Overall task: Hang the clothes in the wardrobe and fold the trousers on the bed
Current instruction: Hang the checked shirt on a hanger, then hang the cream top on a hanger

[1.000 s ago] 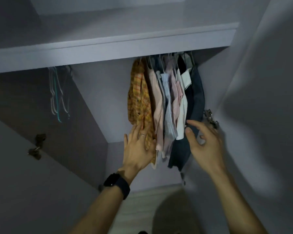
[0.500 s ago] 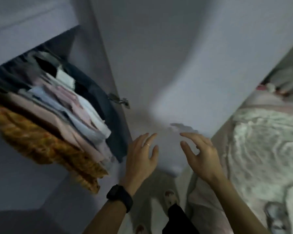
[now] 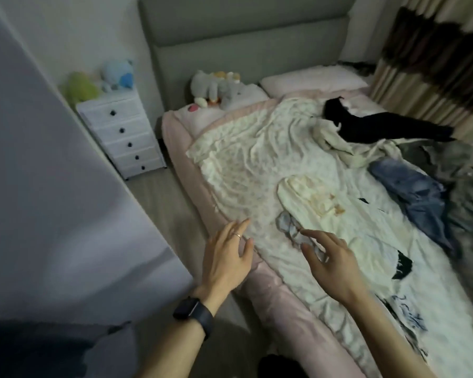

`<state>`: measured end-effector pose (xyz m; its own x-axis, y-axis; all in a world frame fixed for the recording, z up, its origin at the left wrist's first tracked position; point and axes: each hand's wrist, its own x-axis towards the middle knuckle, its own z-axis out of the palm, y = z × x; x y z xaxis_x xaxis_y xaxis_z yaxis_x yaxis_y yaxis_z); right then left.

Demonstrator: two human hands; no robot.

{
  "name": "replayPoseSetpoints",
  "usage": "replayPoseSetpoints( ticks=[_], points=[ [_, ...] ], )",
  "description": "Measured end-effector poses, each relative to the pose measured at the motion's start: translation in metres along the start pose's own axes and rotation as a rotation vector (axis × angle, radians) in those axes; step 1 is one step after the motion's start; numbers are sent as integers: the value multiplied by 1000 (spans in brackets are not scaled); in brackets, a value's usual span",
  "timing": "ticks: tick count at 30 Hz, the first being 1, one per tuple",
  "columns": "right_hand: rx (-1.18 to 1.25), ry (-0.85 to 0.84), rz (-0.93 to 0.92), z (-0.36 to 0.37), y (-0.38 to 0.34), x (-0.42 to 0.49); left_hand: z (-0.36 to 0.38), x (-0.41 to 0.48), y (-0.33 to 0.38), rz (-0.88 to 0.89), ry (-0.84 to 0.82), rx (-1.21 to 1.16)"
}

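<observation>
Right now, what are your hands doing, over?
Left hand and right hand open, empty, over bed edge. Jeans unfolded, farther right. Small crumpled cloth lies nearest, by the right fingertips.

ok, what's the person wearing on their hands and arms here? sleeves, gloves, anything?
No gloves, and no sleeves in view: both forearms are bare as far as the frame shows. The left hand has a thin ring on one finger, and a dark smartwatch on a dark band sits at that wrist. The right hand and its wrist carry nothing visible.
</observation>
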<state>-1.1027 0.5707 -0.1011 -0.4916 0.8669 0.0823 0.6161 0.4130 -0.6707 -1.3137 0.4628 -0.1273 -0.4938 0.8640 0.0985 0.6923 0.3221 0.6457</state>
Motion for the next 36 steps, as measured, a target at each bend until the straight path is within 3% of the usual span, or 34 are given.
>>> replayPoseSetpoints(
  ticks=[4,9,17,25,36],
  points=[
    [0,71,142,-31,52,2,54,36,39,86,-152,-2],
    [11,63,234,-59,112,21,101,80,82,183,-188,107],
    [6,17,334,-81,180,71,159,146,99,191,-335,204],
    [-101,-227,401,-53,231,158,201,235,70,118,-451,277],
    [-217,-514,585,48,314,314,311,386,-8,34,-648,364]
  ],
)
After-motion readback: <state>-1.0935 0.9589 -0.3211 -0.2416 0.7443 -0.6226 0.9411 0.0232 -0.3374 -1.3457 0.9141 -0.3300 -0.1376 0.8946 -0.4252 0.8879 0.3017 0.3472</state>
